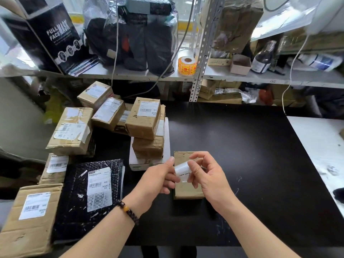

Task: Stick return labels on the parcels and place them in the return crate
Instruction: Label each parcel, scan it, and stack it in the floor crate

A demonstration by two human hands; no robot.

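Both hands meet in the lower centre of the frame: the left hand [160, 176] and the right hand [206, 175] pinch one small white return label [182, 169], which curls between their fingers. It seems the label is being peeled or prepared. Just under them a brown parcel [186, 190] lies on the black table [242, 146]. Next the label must be pressed flat on it. More parcels [111, 112] are stacked at the left; no crate is visible
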